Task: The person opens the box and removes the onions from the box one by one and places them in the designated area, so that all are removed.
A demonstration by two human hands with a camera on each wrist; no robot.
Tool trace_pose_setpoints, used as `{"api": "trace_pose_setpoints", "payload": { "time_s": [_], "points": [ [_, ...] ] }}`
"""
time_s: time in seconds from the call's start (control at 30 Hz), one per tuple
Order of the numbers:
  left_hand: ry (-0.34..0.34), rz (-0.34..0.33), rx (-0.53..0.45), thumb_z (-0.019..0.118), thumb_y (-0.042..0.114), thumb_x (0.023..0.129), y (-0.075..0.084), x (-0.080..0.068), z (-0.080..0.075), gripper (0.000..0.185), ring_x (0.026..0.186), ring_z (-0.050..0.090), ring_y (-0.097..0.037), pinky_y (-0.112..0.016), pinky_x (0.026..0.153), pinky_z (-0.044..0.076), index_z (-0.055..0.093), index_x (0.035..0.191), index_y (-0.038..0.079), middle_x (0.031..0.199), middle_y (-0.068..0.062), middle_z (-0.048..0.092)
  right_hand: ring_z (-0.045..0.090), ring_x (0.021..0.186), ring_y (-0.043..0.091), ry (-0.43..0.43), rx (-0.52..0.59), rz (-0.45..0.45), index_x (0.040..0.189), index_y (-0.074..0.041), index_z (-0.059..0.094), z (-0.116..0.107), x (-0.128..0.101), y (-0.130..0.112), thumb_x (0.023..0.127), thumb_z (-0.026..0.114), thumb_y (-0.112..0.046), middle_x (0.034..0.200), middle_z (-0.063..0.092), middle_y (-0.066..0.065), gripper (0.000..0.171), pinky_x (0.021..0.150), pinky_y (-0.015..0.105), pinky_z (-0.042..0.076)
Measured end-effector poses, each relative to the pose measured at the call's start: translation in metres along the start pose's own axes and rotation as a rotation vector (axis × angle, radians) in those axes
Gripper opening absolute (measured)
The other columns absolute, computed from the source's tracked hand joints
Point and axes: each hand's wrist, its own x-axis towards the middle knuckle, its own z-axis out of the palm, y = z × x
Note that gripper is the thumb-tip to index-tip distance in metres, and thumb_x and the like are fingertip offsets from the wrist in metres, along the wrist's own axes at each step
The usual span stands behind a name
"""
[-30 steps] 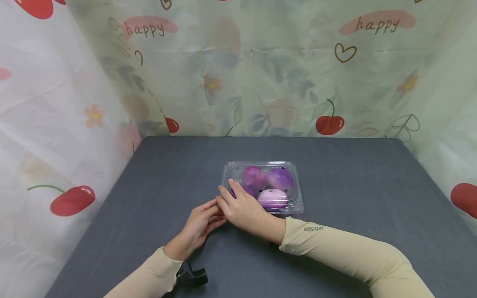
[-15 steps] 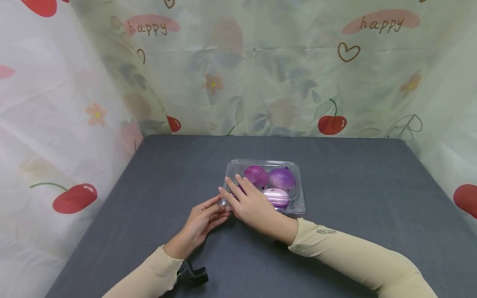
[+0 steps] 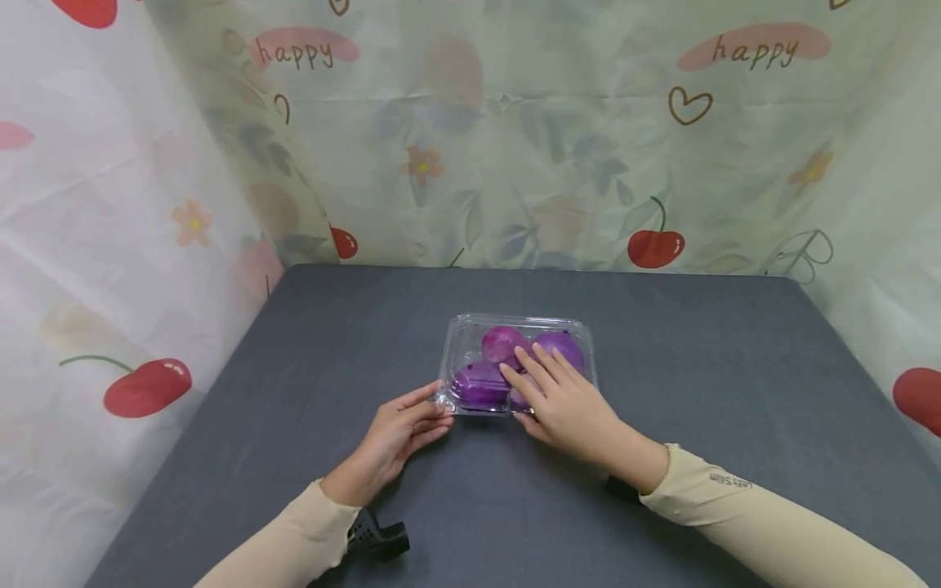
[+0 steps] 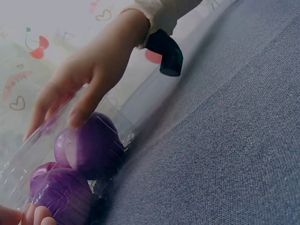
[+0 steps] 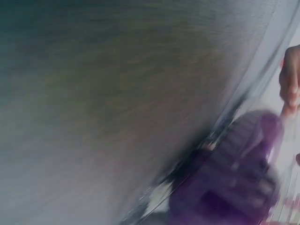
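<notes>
A clear plastic clamshell box (image 3: 461,331) with its lid down stands mid-table, holding several purple onions (image 3: 479,385). My left hand (image 3: 393,437) pinches the box's front left corner, its fingertips (image 4: 41,215) showing low in the left wrist view. Over the front right part of the lid lies my right hand (image 3: 573,408), fingers straight and spread, thumb at the front edge. It covers much of one onion. In the left wrist view this right hand (image 4: 91,75) is above the lid, with onions (image 4: 91,145) beneath. Onions (image 5: 225,183) look blurred in the right wrist view.
The box stands on a dark grey table (image 3: 353,327). A patterned curtain (image 3: 507,163) hangs behind and at both sides. A black wrist device (image 3: 381,539) shows under the left sleeve.
My right hand has slid right across the lid from the left corner to the front right, uncovering the front left onion. My left hand has stayed at the corner.
</notes>
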Motion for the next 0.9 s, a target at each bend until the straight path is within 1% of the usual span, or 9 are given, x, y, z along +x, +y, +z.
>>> {"api": "trace_pose_setpoints", "payload": {
  "time_s": [0.1,0.13,0.23,0.27,0.33,0.37,0.53,0.67,0.9],
  "points": [
    [-0.006,-0.005,0.0,0.062,0.001,0.091,0.001,0.0,-0.001,0.046,0.079,0.071,-0.015,-0.03,0.076,0.06,0.056,0.136,0.008,0.088,-0.008,0.073,0.055,0.122,0.041,0.028,0.019,-0.015,0.136,-0.003,0.053,-0.003,-0.012,0.011,0.079,0.076,-0.033,0.133,0.057,0.024,0.069,0.104,0.053,0.045],
    [-0.008,-0.006,0.0,0.062,0.001,0.091,0.002,0.0,-0.001,0.046,0.08,0.072,-0.015,-0.03,0.076,0.06,0.056,0.136,0.008,0.089,-0.008,0.073,0.055,0.121,0.042,0.044,0.027,-0.027,0.136,-0.002,0.053,-0.003,-0.015,0.015,0.082,0.073,-0.033,0.131,0.057,0.025,0.065,0.104,0.053,0.045],
    [-0.011,-0.01,0.004,0.062,0.003,0.091,0.003,0.0,-0.001,0.044,0.08,0.072,-0.016,-0.031,0.076,0.06,0.057,0.135,0.009,0.088,-0.007,0.073,0.056,0.119,0.042,0.095,0.035,-0.06,0.134,0.0,0.055,-0.004,-0.025,0.025,0.095,0.053,-0.036,0.127,0.06,0.026,0.052,0.101,0.052,0.048],
    [-0.011,-0.01,0.006,0.062,0.003,0.092,0.003,0.0,-0.001,0.044,0.081,0.072,-0.016,-0.031,0.076,0.06,0.057,0.135,0.009,0.088,-0.007,0.073,0.056,0.119,0.043,0.107,0.038,-0.068,0.133,0.0,0.055,-0.004,-0.027,0.027,0.099,0.046,-0.038,0.126,0.06,0.026,0.052,0.1,0.052,0.048],
    [-0.009,-0.015,0.01,0.062,0.003,0.092,0.003,0.0,-0.001,0.044,0.08,0.072,-0.016,-0.031,0.076,0.06,0.058,0.135,0.01,0.087,-0.006,0.073,0.056,0.119,0.043,0.121,0.042,-0.075,0.133,0.0,0.055,-0.006,-0.032,0.032,0.102,0.032,-0.042,0.126,0.06,0.026,0.057,0.097,0.05,0.05],
    [-0.011,-0.015,0.011,0.062,0.003,0.092,0.003,0.0,-0.001,0.044,0.08,0.072,-0.016,-0.031,0.076,0.06,0.058,0.135,0.01,0.086,-0.006,0.073,0.057,0.119,0.042,0.123,0.044,-0.076,0.134,0.0,0.055,-0.007,-0.035,0.034,0.103,0.029,-0.043,0.127,0.06,0.026,0.059,0.096,0.05,0.051],
    [-0.018,-0.011,0.015,0.061,0.001,0.092,0.003,0.0,-0.001,0.044,0.079,0.072,-0.016,-0.03,0.075,0.061,0.057,0.135,0.009,0.083,-0.005,0.072,0.056,0.12,0.041,0.091,0.07,-0.068,0.136,-0.002,0.053,-0.012,-0.043,0.039,0.102,0.029,-0.045,0.131,0.057,0.025,0.06,0.093,0.048,0.053],
    [-0.014,-0.015,0.015,0.061,0.001,0.092,0.002,0.0,-0.001,0.044,0.079,0.072,-0.016,-0.03,0.074,0.061,0.057,0.135,0.009,0.083,-0.005,0.072,0.055,0.122,0.039,0.059,0.079,-0.056,0.138,-0.004,0.052,-0.014,-0.045,0.041,0.102,0.032,-0.046,0.134,0.056,0.024,0.059,0.094,0.047,0.053],
    [-0.027,-0.013,0.019,0.061,0.003,0.092,0.003,0.0,-0.003,0.045,0.08,0.072,-0.016,-0.031,0.077,0.06,0.056,0.136,0.008,0.084,-0.005,0.072,0.055,0.123,0.037,0.077,0.075,-0.056,0.137,-0.005,0.054,-0.011,-0.044,0.041,0.1,0.039,-0.047,0.133,0.057,0.022,0.057,0.095,0.047,0.052]
  ]
}}
